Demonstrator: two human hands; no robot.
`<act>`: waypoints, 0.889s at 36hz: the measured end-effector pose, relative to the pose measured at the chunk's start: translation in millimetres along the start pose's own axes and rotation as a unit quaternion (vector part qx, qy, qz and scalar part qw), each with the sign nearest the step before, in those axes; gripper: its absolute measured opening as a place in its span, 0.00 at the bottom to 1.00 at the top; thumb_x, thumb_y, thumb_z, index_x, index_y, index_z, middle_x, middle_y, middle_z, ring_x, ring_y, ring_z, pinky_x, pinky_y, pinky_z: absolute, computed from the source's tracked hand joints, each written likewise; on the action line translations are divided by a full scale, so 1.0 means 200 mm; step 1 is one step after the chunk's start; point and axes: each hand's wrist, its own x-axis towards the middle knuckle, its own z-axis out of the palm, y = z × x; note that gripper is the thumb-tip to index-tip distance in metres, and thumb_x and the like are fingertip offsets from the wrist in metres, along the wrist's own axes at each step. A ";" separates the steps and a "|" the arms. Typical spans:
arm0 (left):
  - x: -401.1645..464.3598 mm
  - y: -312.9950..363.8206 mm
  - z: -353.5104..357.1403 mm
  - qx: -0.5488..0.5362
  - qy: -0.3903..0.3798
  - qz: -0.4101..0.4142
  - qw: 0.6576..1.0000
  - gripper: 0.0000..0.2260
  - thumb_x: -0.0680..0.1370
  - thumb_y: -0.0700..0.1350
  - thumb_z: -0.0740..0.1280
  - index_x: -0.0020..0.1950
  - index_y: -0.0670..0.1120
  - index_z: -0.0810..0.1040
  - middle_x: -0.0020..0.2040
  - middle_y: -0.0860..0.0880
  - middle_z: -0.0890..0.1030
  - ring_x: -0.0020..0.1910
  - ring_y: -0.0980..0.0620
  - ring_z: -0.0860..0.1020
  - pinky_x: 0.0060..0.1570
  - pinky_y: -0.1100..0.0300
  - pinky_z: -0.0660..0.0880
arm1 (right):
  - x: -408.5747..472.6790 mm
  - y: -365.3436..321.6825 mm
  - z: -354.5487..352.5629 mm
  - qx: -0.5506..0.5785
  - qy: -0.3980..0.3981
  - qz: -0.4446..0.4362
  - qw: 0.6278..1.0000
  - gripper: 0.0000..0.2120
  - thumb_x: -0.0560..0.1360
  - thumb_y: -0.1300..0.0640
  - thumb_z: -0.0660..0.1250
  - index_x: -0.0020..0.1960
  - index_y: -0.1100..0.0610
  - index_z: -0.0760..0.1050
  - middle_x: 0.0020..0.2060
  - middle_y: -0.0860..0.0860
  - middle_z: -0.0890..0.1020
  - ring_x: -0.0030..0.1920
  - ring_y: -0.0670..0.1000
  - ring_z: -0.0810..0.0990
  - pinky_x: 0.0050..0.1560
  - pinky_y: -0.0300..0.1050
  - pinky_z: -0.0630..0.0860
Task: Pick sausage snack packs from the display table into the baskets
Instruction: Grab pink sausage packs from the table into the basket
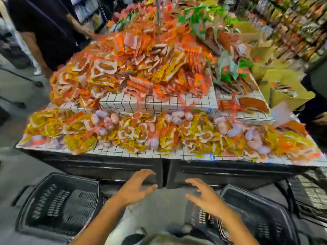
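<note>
A two-tier display table (134,153) with a white grid cover is heaped with sausage snack packs (134,133) in yellow, orange and red wrappers. Two black plastic baskets stand on the floor below its front edge: one on the left (58,202), one on the right (261,216). Both look empty. My left hand (136,188) and my right hand (205,197) hover side by side between the baskets, below the table's front. Fingers are spread on both and nothing is held.
A person in dark clothes (44,32) stands at the table's far left corner. Yellow bags (286,89) and green packs (228,68) crowd the right side. Stocked shelves (297,27) run along the right. The table's black base (164,172) faces my hands.
</note>
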 end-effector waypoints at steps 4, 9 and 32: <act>0.07 0.14 0.06 0.000 -0.020 -0.014 1.000 0.21 0.79 0.61 0.67 0.71 0.62 0.68 0.72 0.60 0.69 0.72 0.60 0.66 0.73 0.60 0.63 | -0.03 0.12 -0.16 -0.012 -0.001 0.009 1.000 0.25 0.80 0.47 0.69 0.75 0.47 0.68 0.72 0.42 0.69 0.72 0.44 0.68 0.73 0.43 0.66; 0.22 0.29 0.11 0.030 -0.033 -0.014 0.999 0.22 0.80 0.62 0.66 0.73 0.60 0.69 0.74 0.61 0.68 0.74 0.59 0.64 0.75 0.58 0.61 | -0.01 0.25 -0.33 -0.005 0.019 0.014 1.000 0.25 0.80 0.46 0.68 0.75 0.45 0.68 0.71 0.41 0.69 0.72 0.44 0.69 0.74 0.45 0.67; 1.17 0.38 -0.28 0.026 0.112 0.072 0.991 0.23 0.83 0.48 0.66 0.77 0.47 0.67 0.76 0.46 0.67 0.76 0.47 0.61 0.75 0.54 0.59 | 0.62 0.08 -0.82 0.046 0.179 0.011 0.983 0.18 0.81 0.48 0.68 0.64 0.29 0.68 0.64 0.32 0.73 0.65 0.33 0.71 0.58 0.23 0.65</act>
